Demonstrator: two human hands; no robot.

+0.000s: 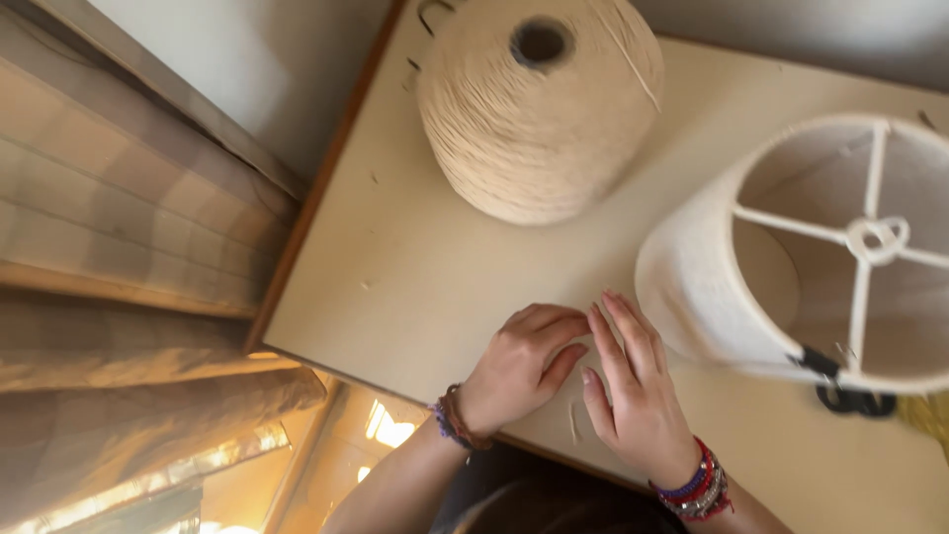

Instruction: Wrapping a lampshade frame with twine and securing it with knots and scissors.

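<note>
Working close to the near edge of the table (pixel 395 287), the person is bringing both hands together over its pale top. The left hand (pixel 524 366) is curling its fingers inward, and its fingertips are meeting those of the right hand (pixel 638 391), whose fingers are lying flatter and a little spread. I cannot tell if anything thin is pinched between them; the picture is too blurred there. Just beside the right thumb a short pale strand (pixel 573 423) is lying on the table, loose and not held by either hand.

For doing this fine work well, I judge it is best to keep both wrists resting on the table and to move only the fingertips, because a thin strand is slipping away easily.

A large spool of pale cord (pixel 539 109) is standing toward the far edge, well apart from the hands. A white lampshade (pixel 712 287) is lying on its side near the right edge, just beside the right hand, with its wire frame showing. Under it something small and black (pixel 855 400) is lying. Beaded bracelets are on both wrists.
</note>
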